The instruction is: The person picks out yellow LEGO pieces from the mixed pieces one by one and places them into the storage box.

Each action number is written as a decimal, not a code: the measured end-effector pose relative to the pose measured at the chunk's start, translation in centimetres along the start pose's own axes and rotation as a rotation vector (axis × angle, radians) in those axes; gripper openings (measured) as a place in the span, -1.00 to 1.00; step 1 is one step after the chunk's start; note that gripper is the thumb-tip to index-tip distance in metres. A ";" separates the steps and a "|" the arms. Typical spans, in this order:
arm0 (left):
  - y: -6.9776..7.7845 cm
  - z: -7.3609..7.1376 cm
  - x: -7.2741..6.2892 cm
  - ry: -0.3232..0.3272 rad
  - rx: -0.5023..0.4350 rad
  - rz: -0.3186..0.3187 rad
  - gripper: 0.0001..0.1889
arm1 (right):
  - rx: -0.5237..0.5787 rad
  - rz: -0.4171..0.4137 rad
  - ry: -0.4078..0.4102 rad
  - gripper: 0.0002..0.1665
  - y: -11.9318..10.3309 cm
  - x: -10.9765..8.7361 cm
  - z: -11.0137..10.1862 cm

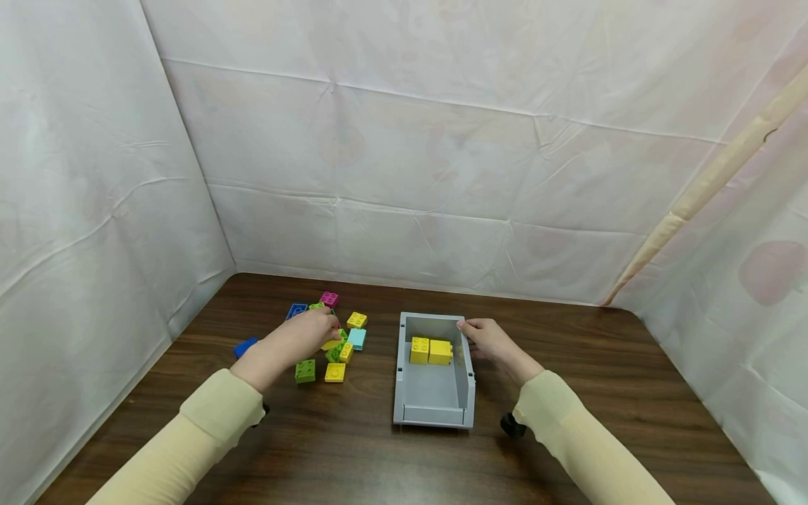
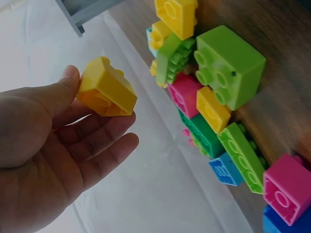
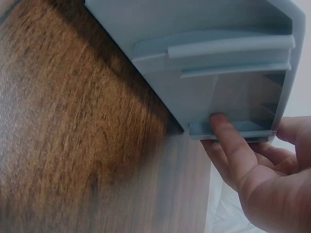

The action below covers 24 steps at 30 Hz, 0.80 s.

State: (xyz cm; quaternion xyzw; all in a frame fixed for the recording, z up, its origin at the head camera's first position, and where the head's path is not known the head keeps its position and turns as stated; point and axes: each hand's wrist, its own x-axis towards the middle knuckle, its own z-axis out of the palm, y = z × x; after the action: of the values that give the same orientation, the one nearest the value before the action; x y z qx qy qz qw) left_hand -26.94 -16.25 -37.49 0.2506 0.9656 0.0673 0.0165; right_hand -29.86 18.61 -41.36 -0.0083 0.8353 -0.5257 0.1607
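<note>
My left hand (image 1: 301, 339) is over the pile of toy bricks at the left. In the left wrist view it pinches a yellow brick (image 2: 108, 91) between thumb and fingers, with its hollow underside partly showing. A grey plastic bin (image 1: 431, 393) stands in the middle of the table, and two yellow bricks (image 1: 440, 352) sit side by side inside it. At the bin's far right corner, my right hand (image 1: 499, 345) grips the wall, thumb at the rim and fingers against the outer side (image 3: 194, 97).
Loose bricks lie at the left: a green brick (image 1: 306, 371), a flat yellow brick (image 1: 334, 372), a light blue brick (image 1: 357, 339), a magenta brick (image 1: 329, 299), a blue brick (image 1: 245, 347) and several others. White cloth (image 1: 404, 154) hangs around the brown table (image 1: 341, 449).
</note>
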 end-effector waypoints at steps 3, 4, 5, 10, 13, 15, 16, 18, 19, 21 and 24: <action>0.4 -0.3 0.0 -0.009 -0.019 0.005 -0.77 | -0.004 -0.002 -0.002 -0.45 0.0 0.0 0.0; 0.5 -0.5 -0.1 -0.009 -0.025 0.004 -0.77 | 0.000 0.001 0.002 -0.45 0.0 0.1 0.0; 0.7 -0.6 -0.1 -0.009 -0.028 0.003 -0.77 | 0.000 0.002 0.005 -0.45 0.0 0.1 0.1; 1.7 -1.1 0.2 0.004 -0.016 0.030 -0.75 | 0.005 0.010 0.011 -0.47 0.0 0.2 0.1; 2.5 -1.6 0.4 0.022 -0.008 0.063 -0.74 | -0.006 0.004 0.007 -0.46 0.1 0.2 0.0; 3.1 -1.9 0.6 0.042 -0.006 0.080 -0.75 | -0.009 0.005 0.012 -0.46 0.1 0.1 0.0; 3.4 -2.0 0.7 0.052 -0.001 0.088 -0.76 | -0.011 0.002 0.012 -0.46 0.1 0.1 0.0; 4.0 -2.3 0.9 0.073 0.019 0.109 -0.78 | -0.013 -0.005 0.011 -0.46 0.2 0.1 -0.1; 4.2 -2.4 1.0 0.080 0.027 0.114 -0.78 | -0.008 -0.001 0.013 -0.47 0.2 0.2 -0.1; 4.7 -2.6 1.1 0.095 0.046 0.130 -0.79 | -0.004 -0.006 0.006 -0.46 0.3 0.2 -0.1; 5.4 -2.9 1.3 0.102 0.069 0.140 -0.78 | -0.003 -0.005 0.005 -0.46 0.2 0.2 -0.1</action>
State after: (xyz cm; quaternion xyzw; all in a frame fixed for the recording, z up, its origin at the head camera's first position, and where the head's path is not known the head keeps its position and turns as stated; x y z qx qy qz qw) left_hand -25.64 -11.36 -33.87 0.3140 0.9471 0.0477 -0.0462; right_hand -30.04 18.77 -41.59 -0.0092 0.8365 -0.5248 0.1573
